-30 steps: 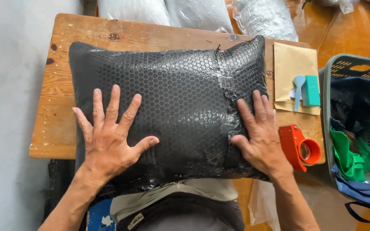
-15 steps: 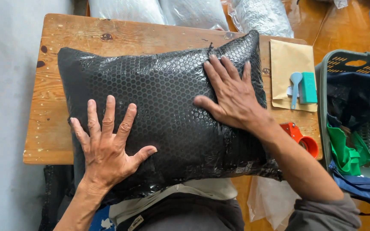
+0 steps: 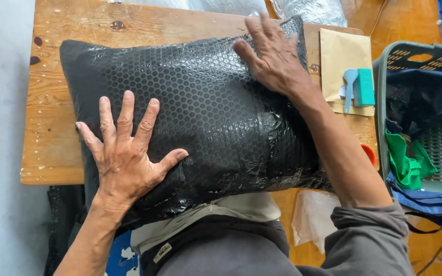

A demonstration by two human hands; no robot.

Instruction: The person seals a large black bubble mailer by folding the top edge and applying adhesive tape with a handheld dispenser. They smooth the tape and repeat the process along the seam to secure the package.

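Left hand flat, fingers spread, pressing lower-left part of black bubble-wrapped parcel; nothing gripped. Right hand open too, palm down on parcel's upper-right corner, fingers apart. Parcel fills centre of frame, lying on wooden table, near edge overhanging toward lap. Right of it: tan envelope w/ teal tool on top, then grey basket w/ green & blue cloth at frame's right edge.

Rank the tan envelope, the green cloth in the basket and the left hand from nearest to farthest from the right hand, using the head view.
Measured from the right hand at the black bubble-wrapped package's far right corner:
1. Tan envelope, just to its right on the wooden table.
2. Green cloth, in the basket farther right and nearer the person.
3. Left hand, on the package's near left part.
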